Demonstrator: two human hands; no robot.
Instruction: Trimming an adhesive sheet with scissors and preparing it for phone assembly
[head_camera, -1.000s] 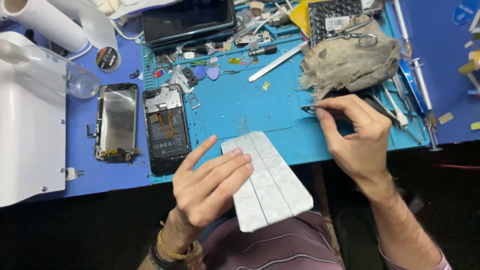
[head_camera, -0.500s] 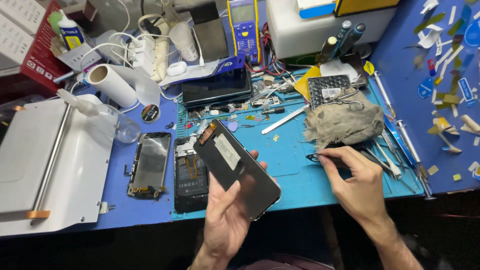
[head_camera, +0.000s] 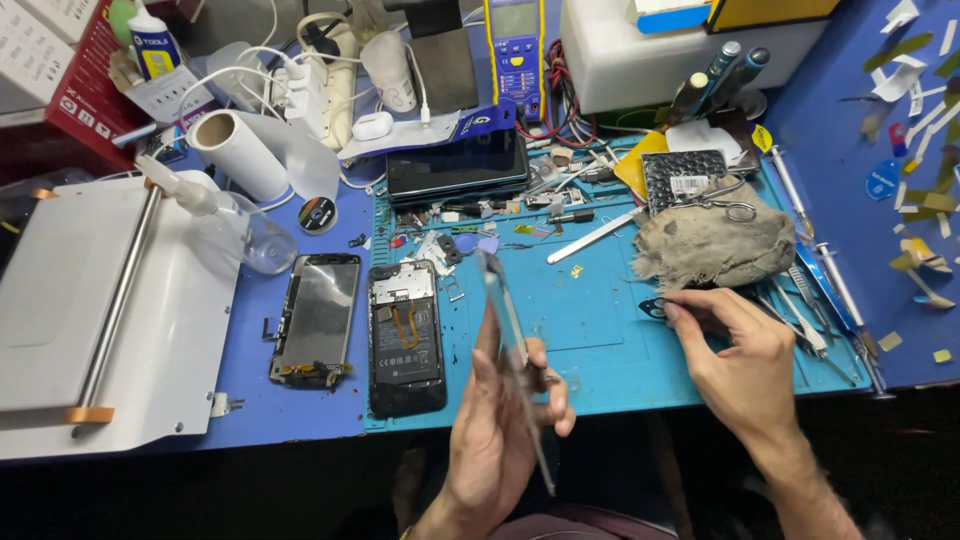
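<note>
The left hand holds a phone panel edge-on toward the camera, thumb on one face and fingers curled against the other, above the near edge of the blue mat. The right hand rests on the mat just in front of a grey rag, thumb and forefinger pinched on a small dark part; what the part is cannot be told at this size.

An opened phone, battery and board exposed, lies flat on the mat's left side, near the panel. Just beside it, on the darker blue table, lies a stripped frame. A white machine fills the left edge, with a clear bottle tipped against it and a paper roll behind. A dark tablet, a multimeter and loose tweezers crowd the rest of the bench.

Judged from this grip, the panel is best carried by its edges alone, fingertips kept off the faces, and held tilted so light rakes across it. The pinch on the small part looks light; keeping that hand braced low on the mat would steady it and leave the part a short fall if it slips among the screws and scraps.
</note>
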